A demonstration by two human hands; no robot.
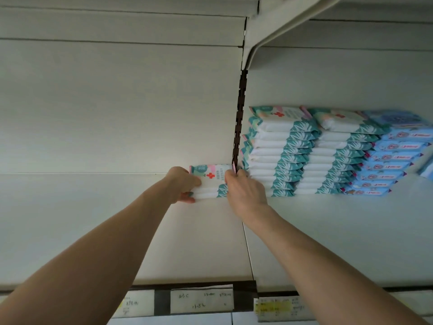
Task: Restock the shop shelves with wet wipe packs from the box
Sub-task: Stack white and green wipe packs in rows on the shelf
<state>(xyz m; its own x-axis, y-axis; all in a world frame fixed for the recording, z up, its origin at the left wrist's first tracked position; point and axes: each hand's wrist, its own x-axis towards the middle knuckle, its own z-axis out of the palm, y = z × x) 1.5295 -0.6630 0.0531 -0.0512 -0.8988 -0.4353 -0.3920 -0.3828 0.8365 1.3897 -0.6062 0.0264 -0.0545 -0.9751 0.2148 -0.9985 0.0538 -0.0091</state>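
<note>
A small stack of teal-and-white wet wipe packs (210,181) with a red cross on top sits at the back of the left shelf bay (93,219), against the rear wall. My left hand (181,185) grips the stack's left end and my right hand (244,190) grips its right end. Right of the slotted upright (239,127), tall stacks of the same teal packs (278,153) stand on the right bay. The box is out of view.
A second teal stack (339,151) and a stack of blue packs (393,158) fill the right bay further along. A shelf bracket (269,31) overhangs above. Paper price labels (201,301) line the shelf's front edge.
</note>
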